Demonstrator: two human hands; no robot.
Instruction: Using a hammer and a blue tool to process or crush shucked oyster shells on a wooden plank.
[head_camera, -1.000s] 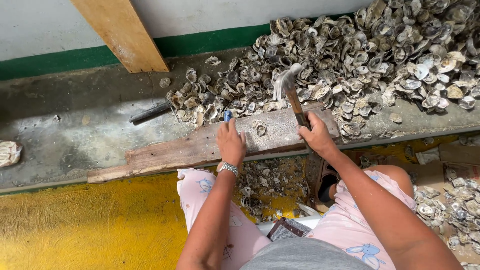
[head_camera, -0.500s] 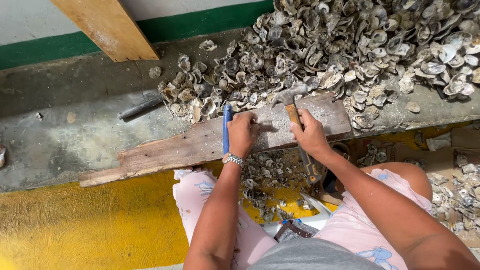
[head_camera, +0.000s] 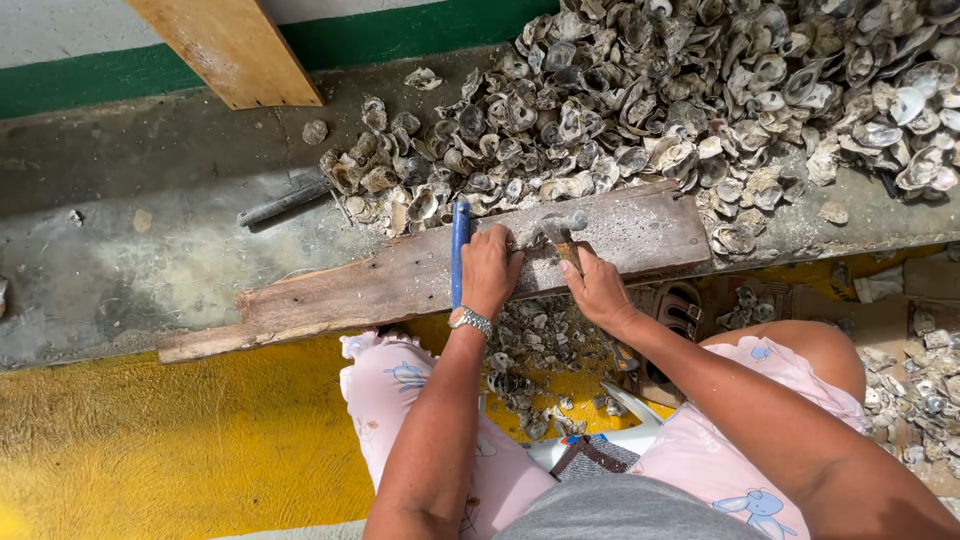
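the fingers of the left hand (head_camera: 490, 268) are curled shut around a blue-handled tool (head_camera: 459, 250), which is stood upright against a weathered wooden plank (head_camera: 400, 285). a shell seems to be pinned under the fingertips, though this cannot be told for certain. the fingers of the right hand (head_camera: 597, 288) are closed around a wooden-handled hammer (head_camera: 558, 235), whose metal head is laid on the plank just beside the left hand. a silver wristwatch (head_camera: 470, 320) is worn on the left wrist. behind the plank, a large heap of oyster shells (head_camera: 680, 100) is spread over a concrete ledge (head_camera: 130, 200).
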